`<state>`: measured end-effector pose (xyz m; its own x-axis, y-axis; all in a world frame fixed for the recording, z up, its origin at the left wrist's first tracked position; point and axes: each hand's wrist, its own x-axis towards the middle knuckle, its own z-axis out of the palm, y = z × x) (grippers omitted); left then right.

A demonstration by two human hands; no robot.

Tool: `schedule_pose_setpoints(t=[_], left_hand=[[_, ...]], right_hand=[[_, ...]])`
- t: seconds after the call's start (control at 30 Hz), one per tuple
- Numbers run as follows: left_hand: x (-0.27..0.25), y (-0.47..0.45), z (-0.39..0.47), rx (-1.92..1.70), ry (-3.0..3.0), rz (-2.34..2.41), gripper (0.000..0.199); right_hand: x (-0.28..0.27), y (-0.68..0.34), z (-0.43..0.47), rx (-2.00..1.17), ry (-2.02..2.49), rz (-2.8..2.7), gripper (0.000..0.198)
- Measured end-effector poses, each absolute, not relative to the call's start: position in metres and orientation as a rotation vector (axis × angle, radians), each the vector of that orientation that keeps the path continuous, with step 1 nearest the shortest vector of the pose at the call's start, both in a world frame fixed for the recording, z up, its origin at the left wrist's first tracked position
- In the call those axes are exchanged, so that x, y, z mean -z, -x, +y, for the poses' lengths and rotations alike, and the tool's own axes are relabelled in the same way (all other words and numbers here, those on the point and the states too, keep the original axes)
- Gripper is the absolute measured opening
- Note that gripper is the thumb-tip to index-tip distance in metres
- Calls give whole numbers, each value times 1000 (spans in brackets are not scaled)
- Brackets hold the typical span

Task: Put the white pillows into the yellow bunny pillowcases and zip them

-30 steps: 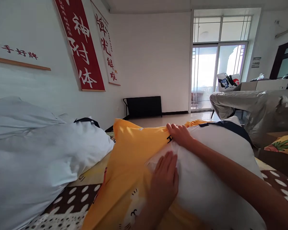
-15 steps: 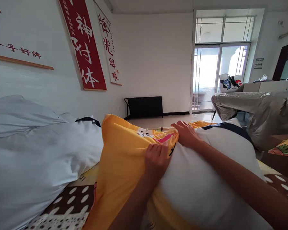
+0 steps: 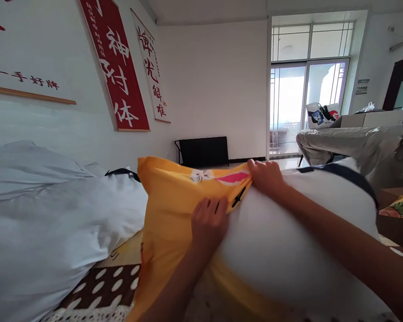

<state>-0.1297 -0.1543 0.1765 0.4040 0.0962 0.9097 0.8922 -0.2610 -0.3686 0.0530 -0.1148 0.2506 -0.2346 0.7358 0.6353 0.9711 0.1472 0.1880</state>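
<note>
Pillowcasing in progress, I reckon: yellow pillowcase at 7 o'clock, white pillow at 4.
Left hand and right hand both curled shut on the pillowcase's edge; next move probably wants an even pull.

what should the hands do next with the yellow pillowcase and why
Probably draw the edge of the yellow pillowcase a little further over the white pillow, toward its bare right side. The left hand and right hand both grip that edge, while much of the white pillow, with its dark band, lies uncovered.
</note>
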Motion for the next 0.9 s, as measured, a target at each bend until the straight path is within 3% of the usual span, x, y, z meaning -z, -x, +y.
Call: schedule_pose_setpoints(t=[0.2,0.3,0.37,0.47,0.53,0.7,0.9], left_hand=[[-200,126,-144,963,1681,-793,10],[-177,126,-141,815,1941,-835,5],[-158,130,-140,748,2186,-804,16],[-145,145,-140,851,2241,-746,14],[-151,159,-139,966,2006,-791,16],[-182,199,-138,1020,1736,-922,45],[-166,234,-143,861,1792,-797,23]], right_hand=[[-273,-80,-140,1084,1221,-1814,34],[-239,-97,-138,1215,1048,-2085,34],[-209,-108,-131,1277,921,-2290,34],[-174,-119,-123,1271,821,-2380,33],[-166,-120,-123,1213,811,-2347,31],[-173,-114,-140,999,684,-2409,22],[-187,-124,-181,270,786,-2628,40]])
